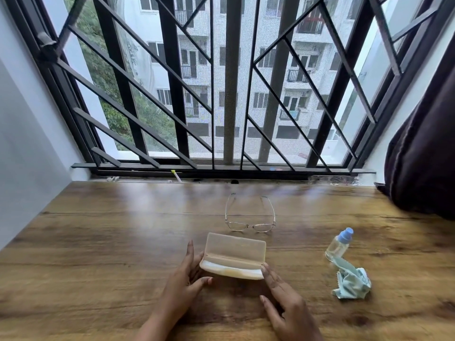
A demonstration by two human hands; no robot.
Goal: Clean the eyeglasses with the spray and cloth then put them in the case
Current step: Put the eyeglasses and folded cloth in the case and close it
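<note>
Two straight-fingered grips apart, left hand (182, 284) and right hand (285, 303) touching open case (236, 249), eyeglasses (251, 226) beyond

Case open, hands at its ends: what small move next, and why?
Probably leave the case and move the left hand to the eyeglasses: they lie untouched beyond it, with spray bottle and cloth off to the right.

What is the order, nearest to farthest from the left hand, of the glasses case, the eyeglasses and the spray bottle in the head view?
1. Glasses case: open, its left end right at the fingers of the left hand.
2. Eyeglasses: just beyond the case's raised lid.
3. Spray bottle: far over on the right, next to the cloth.
</note>
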